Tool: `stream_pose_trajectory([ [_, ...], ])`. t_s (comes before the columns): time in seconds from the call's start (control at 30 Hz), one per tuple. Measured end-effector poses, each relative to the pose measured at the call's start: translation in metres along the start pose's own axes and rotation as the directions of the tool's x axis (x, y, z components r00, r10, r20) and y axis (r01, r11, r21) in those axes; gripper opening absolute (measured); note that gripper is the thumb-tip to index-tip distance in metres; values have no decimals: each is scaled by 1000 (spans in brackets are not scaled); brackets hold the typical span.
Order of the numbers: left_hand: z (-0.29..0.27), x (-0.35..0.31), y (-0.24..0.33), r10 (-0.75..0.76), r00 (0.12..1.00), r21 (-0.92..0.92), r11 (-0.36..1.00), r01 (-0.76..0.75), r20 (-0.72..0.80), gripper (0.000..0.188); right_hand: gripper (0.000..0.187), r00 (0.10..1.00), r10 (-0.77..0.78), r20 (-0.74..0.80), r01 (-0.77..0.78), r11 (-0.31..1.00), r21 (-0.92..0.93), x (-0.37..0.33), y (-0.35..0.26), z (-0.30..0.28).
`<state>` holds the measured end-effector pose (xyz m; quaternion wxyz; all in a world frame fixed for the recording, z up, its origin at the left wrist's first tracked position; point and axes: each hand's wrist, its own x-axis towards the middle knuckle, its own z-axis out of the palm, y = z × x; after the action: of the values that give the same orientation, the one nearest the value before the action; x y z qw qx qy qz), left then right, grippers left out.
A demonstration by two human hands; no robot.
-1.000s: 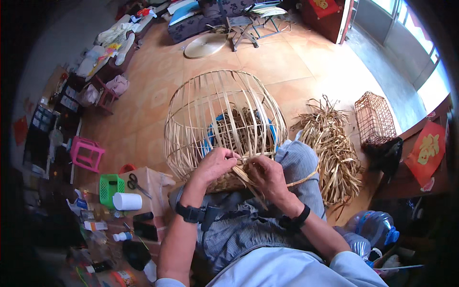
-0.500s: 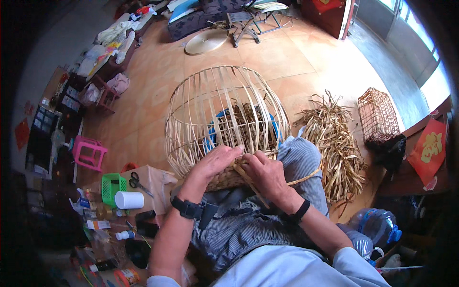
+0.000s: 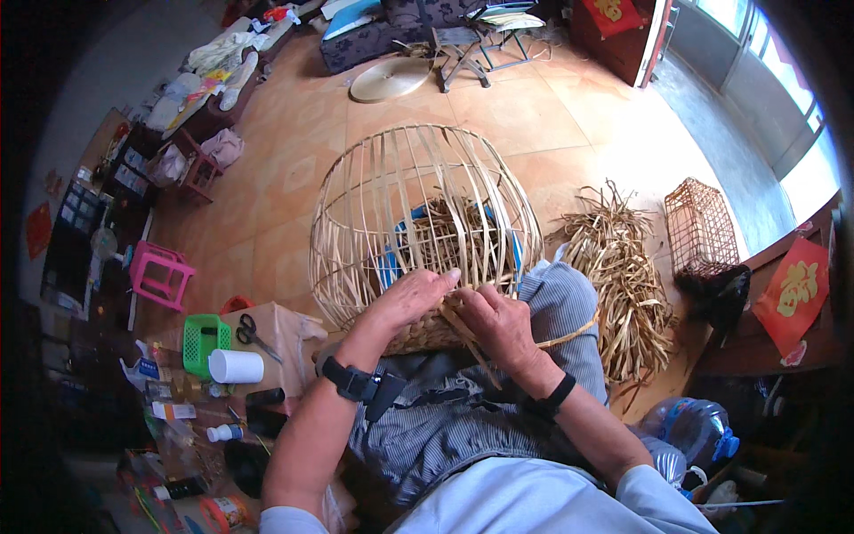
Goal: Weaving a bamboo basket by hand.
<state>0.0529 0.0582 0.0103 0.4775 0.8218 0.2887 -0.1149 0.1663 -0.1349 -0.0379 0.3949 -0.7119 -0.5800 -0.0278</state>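
An unfinished wicker basket [image 3: 325,209] with bare pale ribs leans across my lap, its opening away from me. Near my body, a band of tan weaving [image 3: 418,336] covers the lower ribs. My left hand [image 3: 414,298] is closed over the edge of this weaving, thumb and fingers gripping at the ribs. Right beside it, my right hand [image 3: 498,327] pinches a flat dried-leaf strip [image 3: 562,336], whose tail curves over my right knee. Other strip ends hang below the right hand. My fingers partly hide the spot being woven.
Behind the ribs stands a blue tub [image 3: 389,267] of dried strips. A pile of dried leaf strips [image 3: 627,294] and a wire basket [image 3: 698,222] lie to the right. Scissors [image 3: 256,336], a green basket [image 3: 205,343] and a white cup [image 3: 237,366] sit at left, near a pink stool [image 3: 160,276].
Both hands stay at the same spot on the weaving, with only slight finger movement. The strip's tail over my knee has shifted a little. The whole view has tilted slightly.
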Motion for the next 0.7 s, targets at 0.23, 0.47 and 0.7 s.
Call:
stream_pose_trajectory([
  [0.23,3,-9,0,-12,996,22,1000,14,-92,44,23,1000,23,18,-24,999,42,10,-9,-5],
  [0.47,17,-58,23,278,889,315,935,-164,-363,21,16,978,108,177,-121,990,69,25,-15,-9],
  [0.7,28,-43,6,277,873,255,949,-183,-403,16,17,981,22,192,-12,999,-48,34,-41,-15],
])
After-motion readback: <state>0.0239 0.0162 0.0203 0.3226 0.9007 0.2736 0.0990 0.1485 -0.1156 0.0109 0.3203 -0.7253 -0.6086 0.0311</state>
